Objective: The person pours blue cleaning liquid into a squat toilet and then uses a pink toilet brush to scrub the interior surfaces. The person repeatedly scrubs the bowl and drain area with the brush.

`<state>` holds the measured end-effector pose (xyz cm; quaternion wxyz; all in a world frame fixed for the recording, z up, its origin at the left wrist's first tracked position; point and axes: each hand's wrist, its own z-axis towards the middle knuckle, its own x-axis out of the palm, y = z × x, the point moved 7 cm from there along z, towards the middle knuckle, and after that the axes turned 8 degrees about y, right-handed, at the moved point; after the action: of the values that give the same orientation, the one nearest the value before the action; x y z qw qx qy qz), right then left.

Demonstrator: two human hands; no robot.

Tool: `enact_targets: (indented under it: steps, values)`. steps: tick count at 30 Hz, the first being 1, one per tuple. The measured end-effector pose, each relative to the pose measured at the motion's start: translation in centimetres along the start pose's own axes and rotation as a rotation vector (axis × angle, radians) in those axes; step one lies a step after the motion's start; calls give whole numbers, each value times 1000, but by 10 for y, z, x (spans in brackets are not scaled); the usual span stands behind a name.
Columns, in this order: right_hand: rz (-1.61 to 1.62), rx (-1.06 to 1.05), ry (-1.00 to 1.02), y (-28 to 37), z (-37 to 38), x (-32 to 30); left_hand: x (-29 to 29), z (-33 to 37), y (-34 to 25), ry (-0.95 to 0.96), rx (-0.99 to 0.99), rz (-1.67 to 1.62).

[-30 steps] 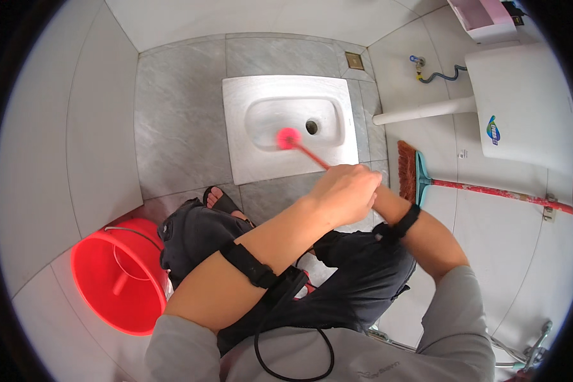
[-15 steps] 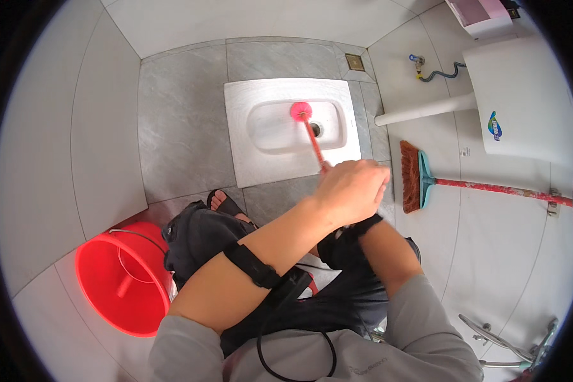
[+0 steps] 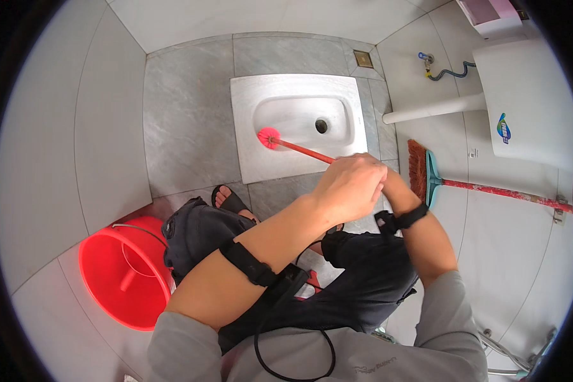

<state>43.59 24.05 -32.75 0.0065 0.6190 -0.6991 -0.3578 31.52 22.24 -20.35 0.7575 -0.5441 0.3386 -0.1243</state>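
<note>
A toilet brush [image 3: 305, 150] with a red handle and a round pink head [image 3: 268, 138] reaches into a white squat toilet [image 3: 251, 167]. Its head presses against the near left part of the basin, apart from the dark drain hole [image 3: 321, 126]. My left hand [image 3: 353, 188] is closed around the handle's upper end, past the toilet's near edge. My right hand [image 3: 393, 181] meets it there, mostly covered by the left, so its fingers do not show. Black straps go round both my arms.
A red bucket [image 3: 90, 280] stands at my left by the wall. To the right, a broom [image 3: 433, 181] with brown bristles leans along the tiled wall, under a white cistern [image 3: 522, 95] and its pipe [image 3: 433, 108]. A floor drain [image 3: 363, 59] lies beyond the toilet's far right corner.
The brush head has swept left and nearer across the basin, leaving the handle more slanted. My right forearm has swung up and to the right.
</note>
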Motion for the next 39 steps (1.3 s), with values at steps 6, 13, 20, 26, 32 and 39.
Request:
enact_targets:
  steps: [6,13,20,26,32,39]
  values:
    - [118,-136,-753,38,-17,10,-2,-3,1,49,-47,10]
    - [156,-196,-834,24,-14,44,-2,-1,3,42,-43,39]
    - [-191,-101,-98,-45,-20,27,3,-1,4,71,-34,47]
    - [-670,315,182,-37,6,-30,-6,-1,8,44,-50,26]
    - [2,35,-661,25,29,0,-6,-3,9,55,-54,54]
    - [83,-194,-943,40,-15,18,-9,-9,11,85,-81,67]
